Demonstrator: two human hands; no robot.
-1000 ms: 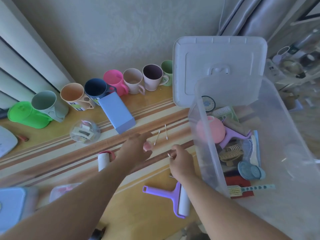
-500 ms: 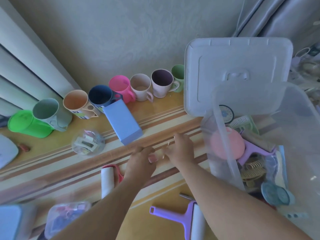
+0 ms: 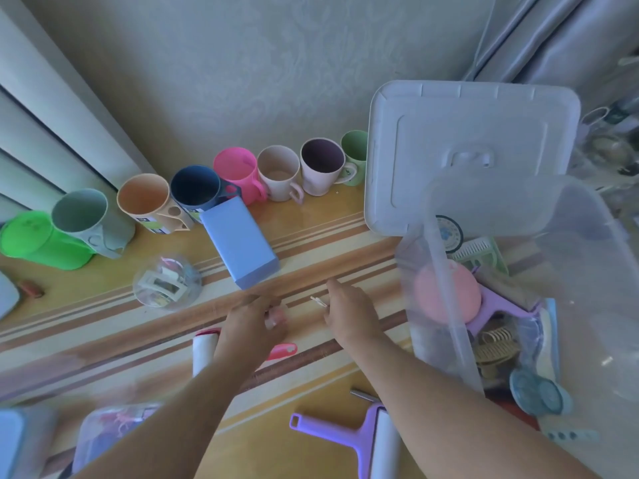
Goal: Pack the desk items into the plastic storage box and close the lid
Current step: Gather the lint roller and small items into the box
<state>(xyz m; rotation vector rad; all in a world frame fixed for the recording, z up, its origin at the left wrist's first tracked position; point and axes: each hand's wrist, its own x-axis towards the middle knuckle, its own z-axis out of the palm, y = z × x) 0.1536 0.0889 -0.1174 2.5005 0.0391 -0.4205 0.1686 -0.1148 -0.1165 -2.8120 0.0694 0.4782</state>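
The clear plastic storage box (image 3: 446, 305) stands open on the right. It holds a pink round item (image 3: 446, 295), combs and other small things. Its white lid (image 3: 473, 150) leans upright against the wall behind it. My right hand (image 3: 349, 316) is low over the striped desk just left of the box, index finger stretched out, pinching thin white cotton swabs (image 3: 320, 301) at the thumb. My left hand (image 3: 256, 323) is beside it with fingers curled down at the desk. What it holds, if anything, is hidden.
Several mugs (image 3: 276, 171) line the wall, with a green container (image 3: 38, 240) at the far left. On the desk lie a blue box (image 3: 240, 247), a clear dome of clips (image 3: 166, 283), a red-handled lint roller (image 3: 204, 350), a purple lint roller (image 3: 373, 440) and a clear case (image 3: 110, 433).
Both hands moved forward onto the loose cotton swabs. The swabs no longer lie free on the desk, and my right hand now pinches some. The view shifted left and down.
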